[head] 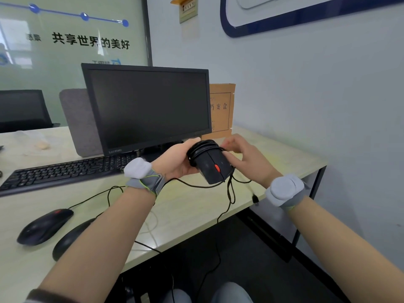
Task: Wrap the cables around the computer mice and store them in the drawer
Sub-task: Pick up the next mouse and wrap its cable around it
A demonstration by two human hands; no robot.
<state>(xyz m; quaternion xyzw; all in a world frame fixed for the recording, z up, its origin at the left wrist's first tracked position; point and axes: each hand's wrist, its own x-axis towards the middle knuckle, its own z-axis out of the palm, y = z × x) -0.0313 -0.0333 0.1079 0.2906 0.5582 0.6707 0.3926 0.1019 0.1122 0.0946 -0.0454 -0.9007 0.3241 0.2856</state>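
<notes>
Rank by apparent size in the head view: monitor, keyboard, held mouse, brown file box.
1. monitor
2. keyboard
3. brown file box, partly hidden by the monitor
4. held mouse, gripped by the left hand

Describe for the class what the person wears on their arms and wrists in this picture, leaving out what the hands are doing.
Both forearms are bare. Each wrist carries a grey fabric wrist strap with a rounded, pale grey padded pod on top: the left wrist strap shows thin yellow-green edging, and the right wrist strap shows a hint of the same at its lower edge. A dark sleeve cuff appears at the left arm's bottom edge.
</notes>
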